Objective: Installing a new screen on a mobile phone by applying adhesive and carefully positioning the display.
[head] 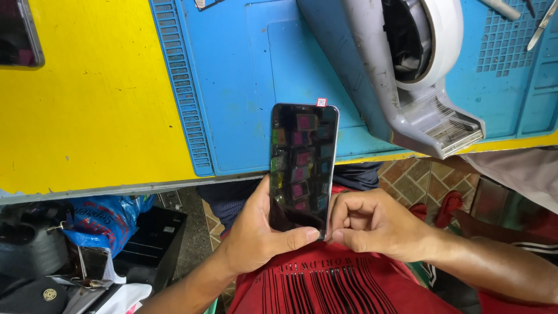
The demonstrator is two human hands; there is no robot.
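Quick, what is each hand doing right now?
Left hand: closed around the black phone, thumb across its lower end.
Right hand: curled, fingertips pinching the phone's lower right edge.

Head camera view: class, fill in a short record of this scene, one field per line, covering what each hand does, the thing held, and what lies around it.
Held thing: black rectangular smartphone with a dark glossy screen, upright over the bench edge
Left hand: cradles the phone's lower left side, thumb across its bottom edge
Right hand: fingers curled, pinching the phone's lower right corner
Surface: blue rubber work mat on a yellow table
Nearby: grey and white tape dispenser, upper right
Top right: metal tweezers
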